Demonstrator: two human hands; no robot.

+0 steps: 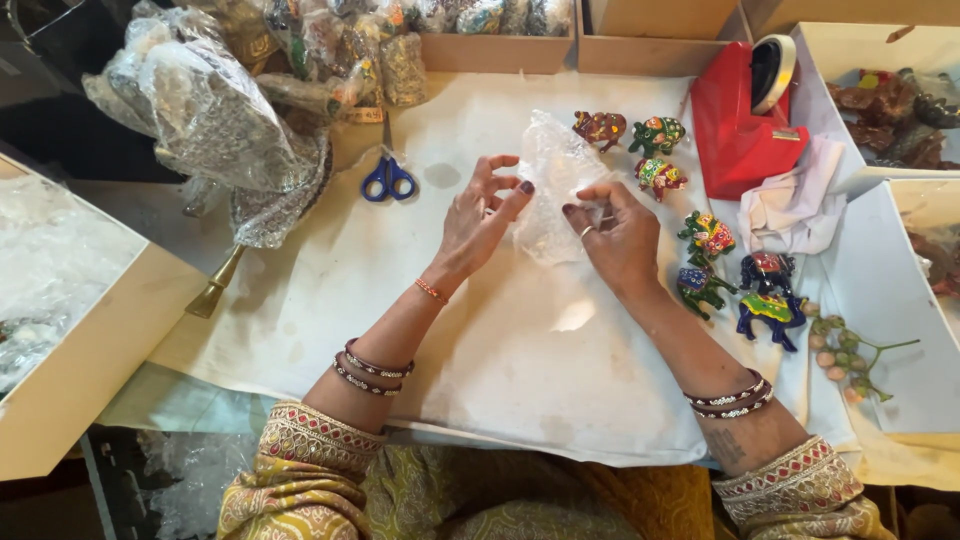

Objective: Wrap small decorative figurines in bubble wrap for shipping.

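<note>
Embroidered sleeves (300, 450) nearest; left hand (478, 218) and right hand (618, 238) fingers pinch a clear plastic wrap (552, 180) above the counter (520, 360): judged light, limp, slippery; grip edges

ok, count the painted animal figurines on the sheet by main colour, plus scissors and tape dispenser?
Dark red figurine: 1
Green figurines: 2
Multicolour figurines: 2
Blue figurine: 1
Blue-handled scissors: 1
Red tape dispenser: 1
Total: 8
Both hands, left hand and right hand, grip a clear plastic wrap, not counted.
</note>
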